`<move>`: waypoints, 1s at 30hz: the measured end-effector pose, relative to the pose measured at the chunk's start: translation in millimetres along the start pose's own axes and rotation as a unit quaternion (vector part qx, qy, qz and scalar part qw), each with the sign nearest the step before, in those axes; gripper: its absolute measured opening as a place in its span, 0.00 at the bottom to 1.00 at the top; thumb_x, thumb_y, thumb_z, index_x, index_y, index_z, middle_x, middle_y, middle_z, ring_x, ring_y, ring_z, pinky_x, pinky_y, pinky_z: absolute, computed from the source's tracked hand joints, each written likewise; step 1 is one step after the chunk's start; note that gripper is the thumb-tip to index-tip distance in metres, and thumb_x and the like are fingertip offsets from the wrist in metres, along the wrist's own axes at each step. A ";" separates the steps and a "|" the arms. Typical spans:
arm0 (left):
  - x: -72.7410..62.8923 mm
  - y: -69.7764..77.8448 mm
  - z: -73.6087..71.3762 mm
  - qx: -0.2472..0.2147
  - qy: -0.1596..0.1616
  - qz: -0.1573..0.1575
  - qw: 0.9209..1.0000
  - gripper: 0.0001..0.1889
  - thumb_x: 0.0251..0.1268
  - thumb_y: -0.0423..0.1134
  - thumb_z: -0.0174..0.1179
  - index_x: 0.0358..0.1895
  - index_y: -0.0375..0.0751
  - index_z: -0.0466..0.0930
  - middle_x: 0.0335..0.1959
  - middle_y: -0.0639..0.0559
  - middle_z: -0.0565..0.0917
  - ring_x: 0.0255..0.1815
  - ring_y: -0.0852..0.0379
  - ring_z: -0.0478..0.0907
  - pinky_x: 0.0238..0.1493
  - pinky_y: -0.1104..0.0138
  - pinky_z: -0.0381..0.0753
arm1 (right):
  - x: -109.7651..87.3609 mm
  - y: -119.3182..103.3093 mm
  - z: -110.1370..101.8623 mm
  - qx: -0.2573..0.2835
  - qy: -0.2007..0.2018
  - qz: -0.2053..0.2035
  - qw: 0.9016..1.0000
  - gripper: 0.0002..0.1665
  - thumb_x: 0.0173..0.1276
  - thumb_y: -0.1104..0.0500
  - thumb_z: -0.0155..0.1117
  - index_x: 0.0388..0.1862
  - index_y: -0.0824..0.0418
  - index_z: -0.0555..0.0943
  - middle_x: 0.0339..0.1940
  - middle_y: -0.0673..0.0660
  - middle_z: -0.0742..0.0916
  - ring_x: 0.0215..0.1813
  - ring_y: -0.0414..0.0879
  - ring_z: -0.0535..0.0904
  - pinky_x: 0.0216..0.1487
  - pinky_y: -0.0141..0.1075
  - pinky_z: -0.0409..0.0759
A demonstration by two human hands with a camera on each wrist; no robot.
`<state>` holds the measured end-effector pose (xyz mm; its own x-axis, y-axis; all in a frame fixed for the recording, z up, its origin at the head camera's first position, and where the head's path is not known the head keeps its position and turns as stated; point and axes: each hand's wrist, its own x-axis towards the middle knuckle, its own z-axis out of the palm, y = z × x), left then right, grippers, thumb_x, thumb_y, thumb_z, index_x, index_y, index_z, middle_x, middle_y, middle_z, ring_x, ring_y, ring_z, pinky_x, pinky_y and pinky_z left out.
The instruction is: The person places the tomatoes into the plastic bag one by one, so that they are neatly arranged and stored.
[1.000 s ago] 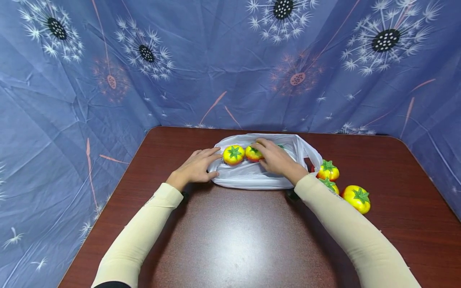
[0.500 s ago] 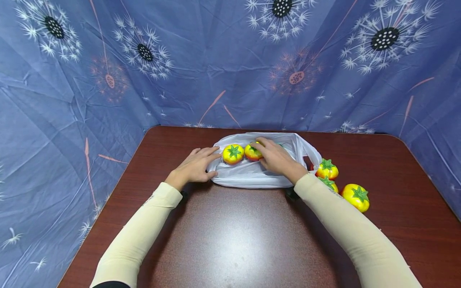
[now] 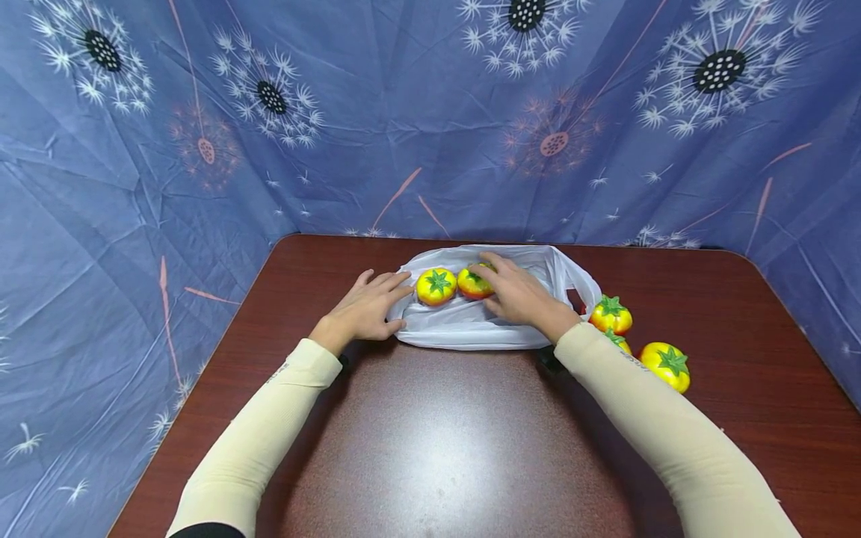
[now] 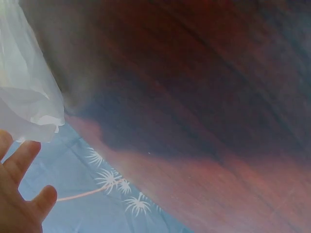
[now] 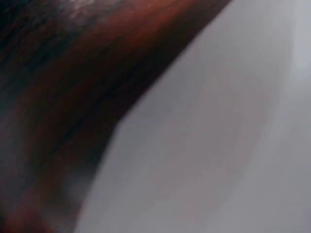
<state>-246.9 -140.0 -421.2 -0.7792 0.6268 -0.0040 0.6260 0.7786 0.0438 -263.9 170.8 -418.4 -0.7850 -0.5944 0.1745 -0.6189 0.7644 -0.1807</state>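
Note:
In the head view a white plastic bag [image 3: 464, 338] lies spread on the table, its mouth facing up. Inside, a yellow-and-red tomato [image 3: 436, 287] with a green star-shaped top sits near the left rim. A second tomato [image 3: 473, 283] lies close to its right, partly covered by my right hand [image 3: 519, 293], whose index finger and thumb are round it. My left hand [image 3: 366, 308] touches the bag's left edge with spread fingers. The left wrist view shows that hand [image 4: 19, 189] by the bag [image 4: 29, 82]. White bag plastic [image 5: 209, 136] fills much of the blurred right wrist view.
Right of the bag, beside the right forearm, sit several more tomatoes, among them one at the back [image 3: 612, 317] and one nearer [image 3: 666, 365]. The brown table [image 3: 430, 426] ends at a blue patterned cloth [image 3: 390, 149] behind and at the sides.
My right hand has shifted slightly right, its fingers spreading a little more over the second tomato. The left hand, the bag and the tomatoes look nearly unmoved.

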 end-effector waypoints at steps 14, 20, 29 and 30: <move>2.4 -0.4 0.6 -0.001 -0.004 0.002 1.000 0.36 0.61 0.54 0.60 0.74 0.49 0.66 0.79 0.48 0.60 0.78 0.45 0.60 0.75 0.43 0.57 | -6.3 -21.1 -37.9 0.070 -0.028 0.036 0.997 0.39 0.66 0.53 0.67 0.75 0.56 0.65 0.81 0.65 0.58 0.77 0.67 0.61 0.69 0.63 0.68; 1.4 -0.2 2.0 -0.031 0.003 0.010 0.999 0.35 0.62 0.53 0.58 0.73 0.48 0.67 0.80 0.47 0.60 0.79 0.44 0.58 0.74 0.46 0.61 | -33.0 -24.8 -68.6 0.103 -0.038 0.049 0.993 0.41 0.67 0.54 0.66 0.77 0.52 0.62 0.82 0.63 0.54 0.78 0.67 0.58 0.68 0.65 0.67; -0.9 -4.1 4.3 -0.048 0.004 0.002 0.999 0.35 0.62 0.52 0.58 0.73 0.49 0.67 0.80 0.49 0.58 0.79 0.47 0.58 0.72 0.47 0.65 | -73.8 -10.3 -95.9 0.089 -0.017 0.054 0.994 0.41 0.67 0.54 0.67 0.76 0.57 0.63 0.82 0.64 0.56 0.78 0.65 0.57 0.68 0.64 0.66; -0.6 -4.1 4.4 -0.049 0.006 0.004 0.999 0.35 0.62 0.52 0.59 0.73 0.49 0.67 0.80 0.49 0.59 0.79 0.47 0.58 0.72 0.47 0.65 | -78.0 -7.2 -99.0 0.090 -0.011 0.058 0.994 0.41 0.67 0.54 0.68 0.76 0.57 0.63 0.81 0.64 0.56 0.78 0.66 0.57 0.68 0.64 0.66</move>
<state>-248.9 -143.5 -425.8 -0.7753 0.6316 0.0080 0.6261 0.7668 0.1415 -195.6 236.4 -334.8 -0.8505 -0.5119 0.1211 -0.5174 0.7725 -0.3682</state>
